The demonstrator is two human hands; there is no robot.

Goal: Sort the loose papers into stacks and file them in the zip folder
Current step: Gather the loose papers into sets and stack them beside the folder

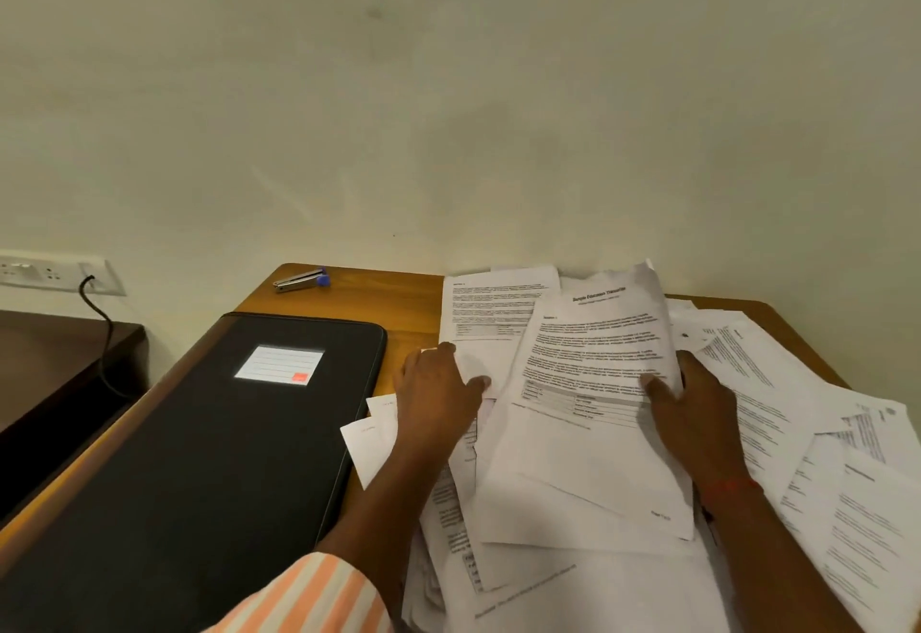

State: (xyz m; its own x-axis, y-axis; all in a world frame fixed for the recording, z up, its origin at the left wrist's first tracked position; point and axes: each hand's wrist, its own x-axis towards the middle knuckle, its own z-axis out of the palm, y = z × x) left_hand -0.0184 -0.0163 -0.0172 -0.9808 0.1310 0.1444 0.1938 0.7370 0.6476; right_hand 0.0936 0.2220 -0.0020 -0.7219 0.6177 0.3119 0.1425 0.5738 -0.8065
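A loose pile of printed white papers (573, 562) covers the right half of the wooden desk. My left hand (438, 403) lies on the pile's left side, fingers stretched out over a sheet of text (498, 313). My right hand (692, 418) pinches the right edge of the top sheet (593, 363), a headed page with a table. The thumb is on top of it and the fingers are behind it. The black zip folder (199, 458) with a white label lies closed at the left, its edge just beside my left forearm.
A silver stapler (298, 279) with a blue end sits at the desk's (398, 298) back left corner. A wall socket (50, 273) with a black cable is at the far left, above a dark lower side table (55, 358). The wall runs right behind the desk.
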